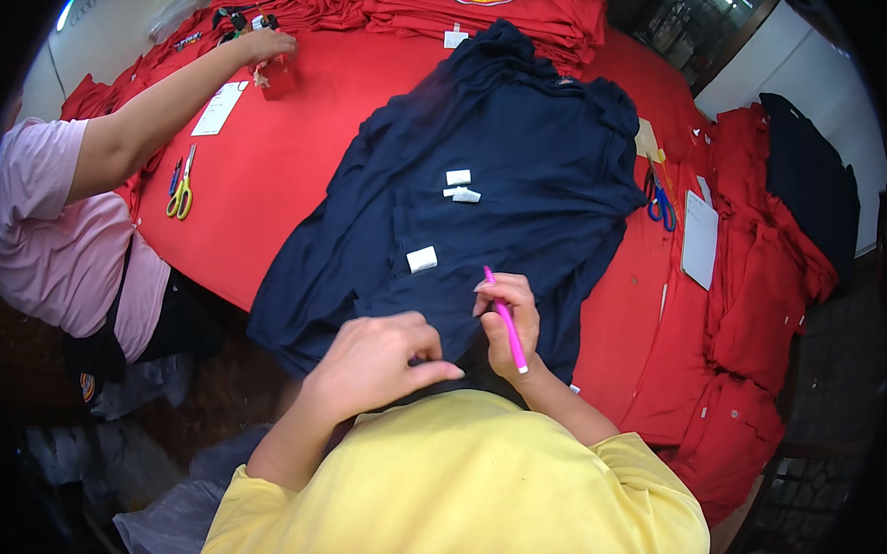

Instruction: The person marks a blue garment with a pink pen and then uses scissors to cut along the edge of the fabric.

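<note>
**Right hand held a pink pen over the dark blue garment**

The dark blue garment [517,138] lay spread over the desk [264,186], filling the middle of the view and running up to one o'clock. Small white labels [421,259] showed on it, one near the centre and others further up, toward twelve.

At four o'clock from the centre, the right hand [511,319] had its grip closed round the pink pen [508,326], thumb and fingers together on the barrel; one end pointed up toward twelve, the white end down toward five. At seven, the left hand [373,365] was back-up at the garment's near edge, its grip loosely curled and the thumb reaching toward three. Its fingertips were hidden, so whether it had hold of any cloth I could not tell.

Yellow-handled scissors [181,195] lay at ten o'clock, well apart from both hands. Blue-handled scissors [661,207] lay between two and three, just beside the garment, with a white card [699,239] near them. Red garments [757,295] were heaped at three. Toward eleven, a co-worker's hand [267,47] reached over a small red object, too indistinct to name.
</note>
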`<act>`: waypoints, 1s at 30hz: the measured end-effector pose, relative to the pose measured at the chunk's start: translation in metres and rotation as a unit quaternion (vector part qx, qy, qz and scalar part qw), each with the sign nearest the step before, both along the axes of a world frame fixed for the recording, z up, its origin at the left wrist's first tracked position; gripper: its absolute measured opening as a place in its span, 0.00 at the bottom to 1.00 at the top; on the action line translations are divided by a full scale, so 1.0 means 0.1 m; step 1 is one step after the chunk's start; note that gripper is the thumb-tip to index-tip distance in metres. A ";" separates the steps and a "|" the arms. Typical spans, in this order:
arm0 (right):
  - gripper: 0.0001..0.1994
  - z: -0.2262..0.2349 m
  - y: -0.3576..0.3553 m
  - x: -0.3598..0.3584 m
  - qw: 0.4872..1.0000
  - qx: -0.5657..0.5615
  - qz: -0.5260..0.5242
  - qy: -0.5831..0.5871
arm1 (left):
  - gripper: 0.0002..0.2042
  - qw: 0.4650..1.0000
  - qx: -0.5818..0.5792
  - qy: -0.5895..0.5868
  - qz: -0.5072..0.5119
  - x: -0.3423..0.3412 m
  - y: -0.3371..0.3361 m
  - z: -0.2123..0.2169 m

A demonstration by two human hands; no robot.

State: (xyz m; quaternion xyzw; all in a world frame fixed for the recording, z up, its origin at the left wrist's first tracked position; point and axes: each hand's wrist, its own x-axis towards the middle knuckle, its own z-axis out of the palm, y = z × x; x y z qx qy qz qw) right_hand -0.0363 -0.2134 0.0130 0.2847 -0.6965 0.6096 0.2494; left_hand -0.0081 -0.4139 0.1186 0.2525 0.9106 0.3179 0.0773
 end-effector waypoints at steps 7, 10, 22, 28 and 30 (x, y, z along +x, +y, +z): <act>0.12 0.02 0.18 0.11 0.996 -0.072 -0.029 -0.051 | 0.10 0.971 0.083 0.058 0.217 -0.42 -0.09 -0.16; 0.17 0.30 0.17 0.10 0.992 -0.119 -0.016 -0.029 | 0.11 0.978 0.074 0.042 0.189 -0.60 -0.03 -0.40; 0.06 0.43 -0.10 -0.26 0.991 -0.024 -0.010 -0.134 | 0.12 0.946 0.221 -0.152 0.183 -0.69 0.10 -0.28; 0.07 0.38 -0.16 -0.27 0.981 -0.101 -0.012 -0.167 | 0.09 0.934 0.244 -0.190 0.179 -0.62 0.16 -0.21; 0.12 0.35 -0.10 -0.26 0.979 -0.136 0.022 -0.151 | 0.08 0.933 0.240 -0.192 0.186 -0.61 0.16 -0.21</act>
